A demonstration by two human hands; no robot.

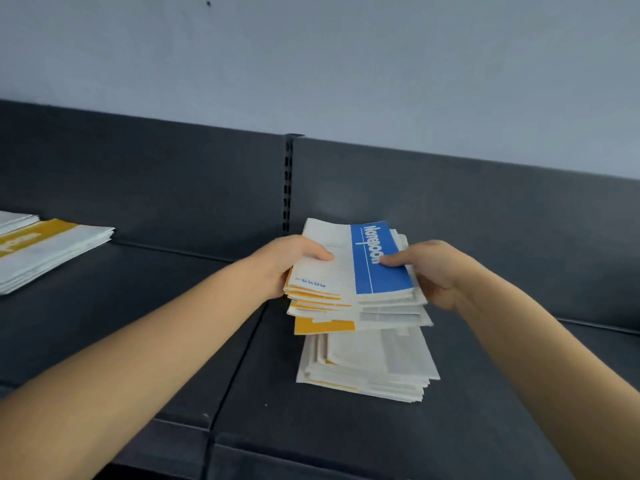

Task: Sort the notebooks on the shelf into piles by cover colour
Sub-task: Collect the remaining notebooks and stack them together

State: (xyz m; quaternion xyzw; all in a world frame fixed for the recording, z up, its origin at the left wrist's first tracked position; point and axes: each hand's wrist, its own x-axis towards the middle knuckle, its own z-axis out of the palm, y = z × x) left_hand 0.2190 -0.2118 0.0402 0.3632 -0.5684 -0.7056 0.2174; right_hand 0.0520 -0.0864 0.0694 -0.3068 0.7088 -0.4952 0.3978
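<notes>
Both hands hold a fanned bundle of notebooks above the dark shelf [180, 327]. The top one is a notebook with a blue band [377, 265] and white lettering; under it lie several notebooks with yellow bands [323, 325]. My left hand [284, 263] grips the bundle's left edge, thumb on top. My right hand [433, 271] grips the right edge, thumb pressed on the blue band. Below the bundle a pile of white-backed notebooks [370, 365] rests on the shelf. A pile of yellow-banded notebooks [45, 251] lies at the far left.
A dark back panel [450, 209] with a slotted upright [287, 188] closes the shelf behind. A seam [239, 368] divides the shelf into two boards. Another white pile's edge [14, 218] shows at the far left. The shelf's front lip [311, 452] runs along the bottom.
</notes>
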